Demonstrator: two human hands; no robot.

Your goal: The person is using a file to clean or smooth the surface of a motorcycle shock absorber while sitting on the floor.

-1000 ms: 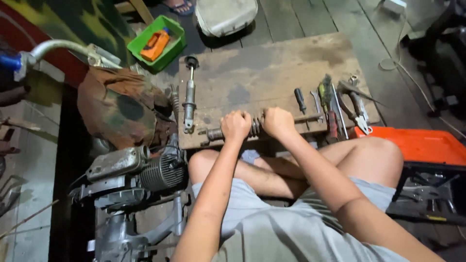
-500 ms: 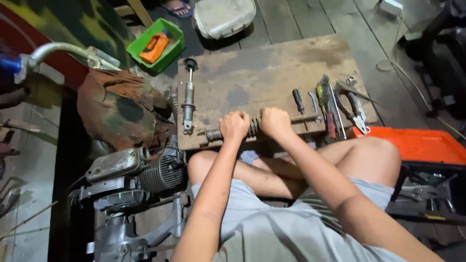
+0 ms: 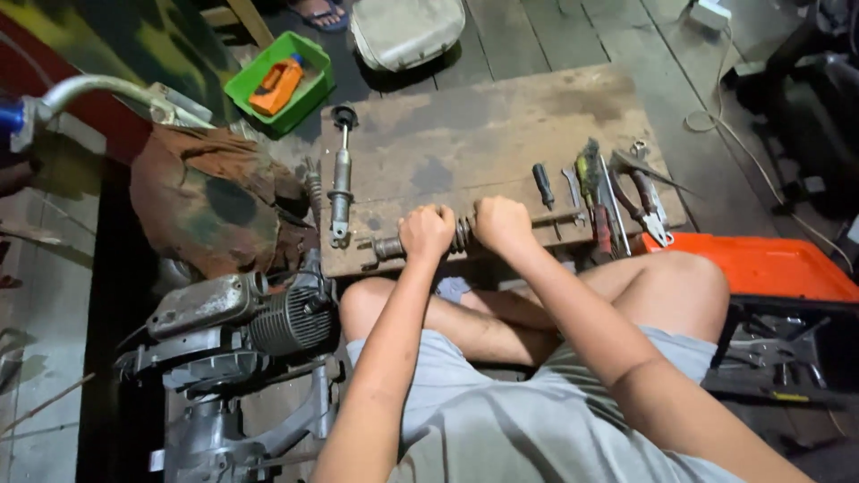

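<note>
At the near edge of the wooden tabletop [image 3: 501,116], both sets of fingers are clenched around the coil-spring shaft [image 3: 461,234]: the left hand [image 3: 427,231] wraps the stretch just left of the exposed spring, the right hand [image 3: 503,224] the stretch just right of it, knuckles up. The shaft lies across the board, its left end poking out toward the second shock rod [image 3: 340,183], its right end running toward the row of hand tools [image 3: 617,192].

From where I watch, the main risk I judge is the spring: if it is under load and 1 grip slackens, the coils could jump and pinch the fingers sitting right against them. The shaft looks greasy, so a slip sideways seems likely too, and the right hand would then drive into the screwdriver [image 3: 543,185] and pliers lying close by. The bare knees sit directly under the board's edge, so a dropped shaft would land on them. The engine block [image 3: 268,313] beside the left leg crowds that elbow, which could spoil a steady pull. I cannot tell whether the shaft is fixed to anything.
</note>
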